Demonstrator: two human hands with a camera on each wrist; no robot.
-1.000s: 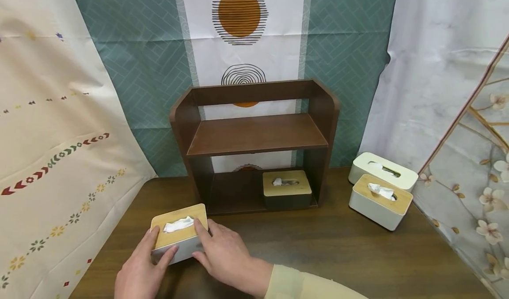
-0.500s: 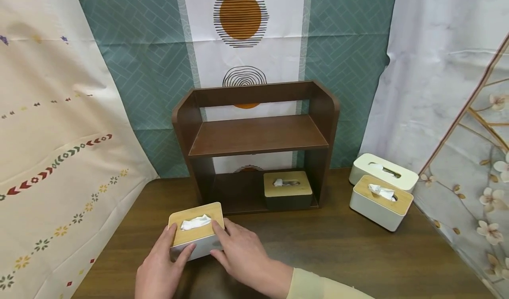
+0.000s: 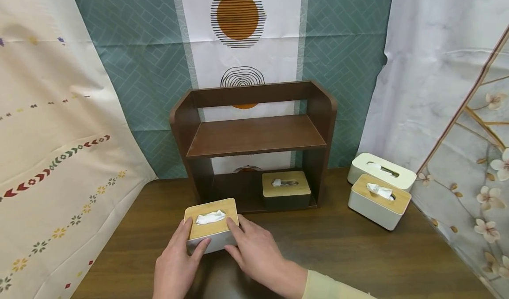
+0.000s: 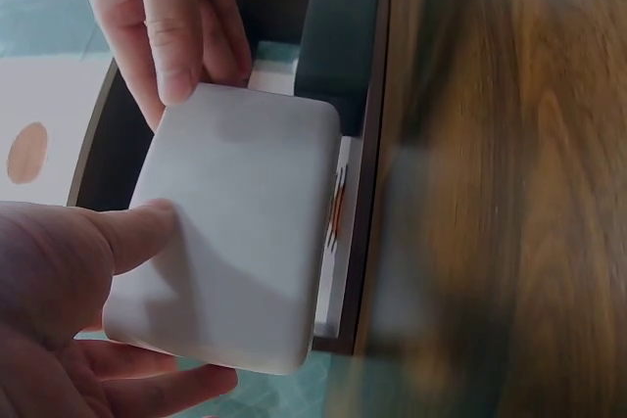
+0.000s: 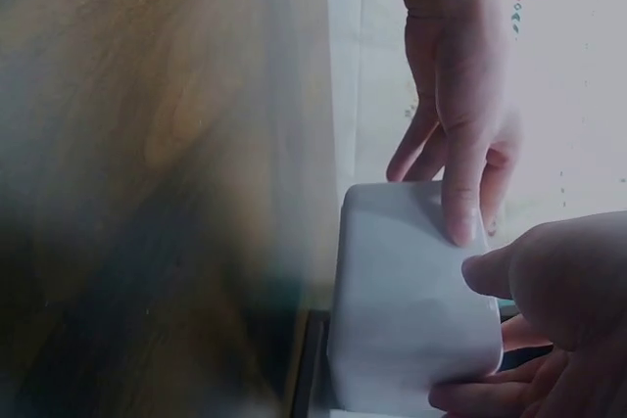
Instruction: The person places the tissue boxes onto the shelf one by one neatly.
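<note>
A tissue box (image 3: 216, 240) with a white-grey body, wooden lid and a tuft of tissue is held between both hands above the table, in front of the shelf's lower left part. My left hand (image 3: 176, 263) grips its left end, thumb on the near side. At the right end my right hand (image 3: 260, 252) grips it, thumb low on the near side. The left wrist view shows the plain side of the tissue box (image 4: 235, 222) with a thumb pressed on it. In the right wrist view the far fingers of the right hand are partly hidden.
A brown two-tier shelf (image 3: 254, 135) stands at the back of the table (image 3: 310, 255). A dark green tissue box (image 3: 286, 202) with a wooden lid sits in its lower right. On the right stand a grey wooden-lidded tissue box (image 3: 374, 210) and a cream one (image 3: 358, 162).
Both hands have carried the tissue box to the right and slightly toward the shelf, keeping their grip on its ends. The other boxes have stayed in place.
</note>
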